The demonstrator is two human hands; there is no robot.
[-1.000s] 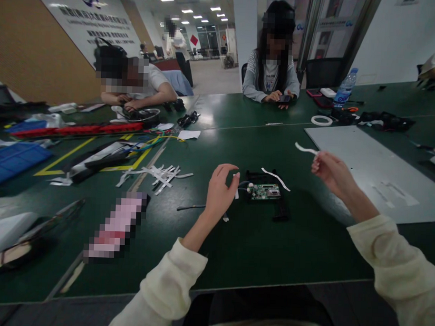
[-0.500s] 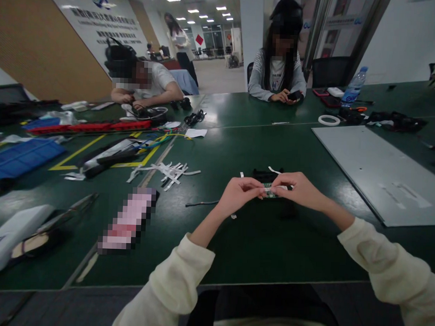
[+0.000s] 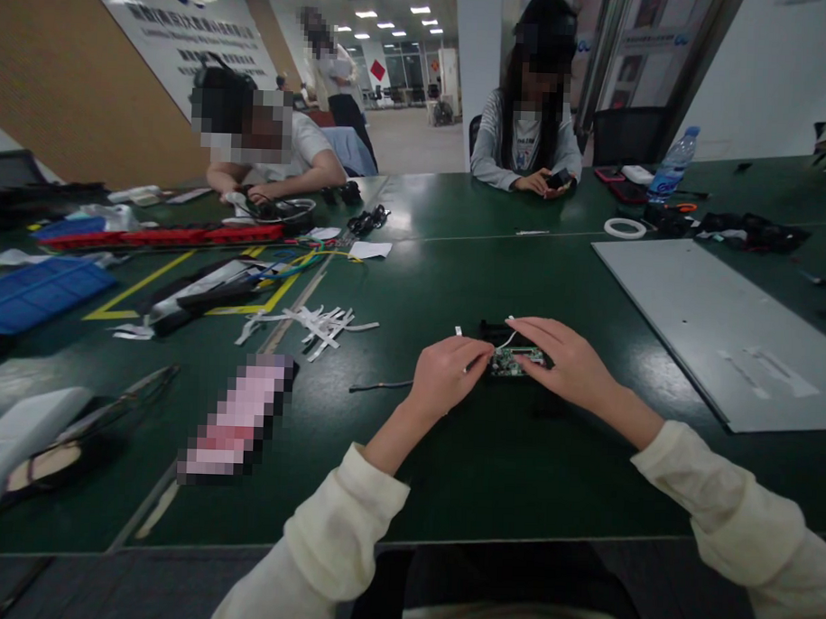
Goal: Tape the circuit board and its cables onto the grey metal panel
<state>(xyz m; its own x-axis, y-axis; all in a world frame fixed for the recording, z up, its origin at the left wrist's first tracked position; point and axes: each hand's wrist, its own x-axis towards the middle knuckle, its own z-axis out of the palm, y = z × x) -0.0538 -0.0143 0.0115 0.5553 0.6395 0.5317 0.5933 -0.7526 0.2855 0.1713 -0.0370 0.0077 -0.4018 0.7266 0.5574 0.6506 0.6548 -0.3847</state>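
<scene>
A green circuit board (image 3: 510,362) lies on the table between my hands, with a black part (image 3: 494,329) just behind it. My left hand (image 3: 448,376) is closed, fingertips pinched at the board's left end. A thin white strip (image 3: 507,341) curves up from those fingertips toward my right index finger. My right hand (image 3: 568,362) is spread over the board's right end, its thumb low by the board and its index finger stretched out behind it. A dark cable (image 3: 380,386) reaches out to the left of my left hand.
Paper strips (image 3: 326,329) lie in a pile to the left, with a blurred-out phone (image 3: 239,416) nearer me. At the right is a large grey panel (image 3: 710,329). A tape roll (image 3: 624,228) and a bottle (image 3: 674,165) stand beyond. Two people sit across the table.
My hands have moved apart, uncovering more of the board. My right fingers have opened and shifted back. The white strip now bends between my hands.
</scene>
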